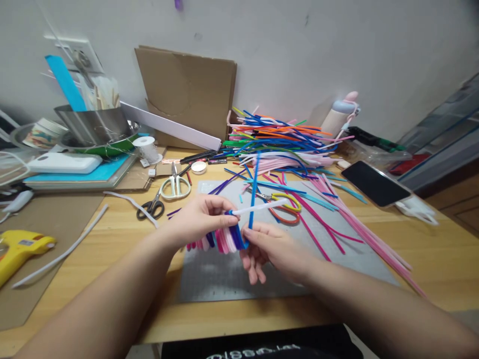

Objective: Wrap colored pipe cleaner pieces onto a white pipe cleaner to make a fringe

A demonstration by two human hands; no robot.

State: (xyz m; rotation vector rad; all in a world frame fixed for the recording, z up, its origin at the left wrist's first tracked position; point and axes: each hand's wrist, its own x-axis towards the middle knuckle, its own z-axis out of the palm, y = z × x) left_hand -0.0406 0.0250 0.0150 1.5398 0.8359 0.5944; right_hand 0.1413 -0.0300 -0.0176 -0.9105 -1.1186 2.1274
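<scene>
My left hand (204, 217) is closed around a row of pink, white, purple and blue pipe cleaners (226, 240) wound side by side. A white stem (262, 207) sticks out of the row to the right, past my left thumb. Between thumb and forefinger, my right hand (267, 244) pinches a blue pipe cleaner (255, 184) that stands up and crosses the white stem. Its lower part bends round the right end of the row. The other right fingers hang loosely below. My left palm hides part of the row.
Under my hands lies a grey cutting mat (217, 279). Orange-and-yellow-handled pliers (288, 209), white scissors (175, 187) and black scissors (151, 208) lie beyond. A heap of pipe cleaners (280, 142) is at the back, a phone (376, 183) right, a yellow glue gun (22, 249) left.
</scene>
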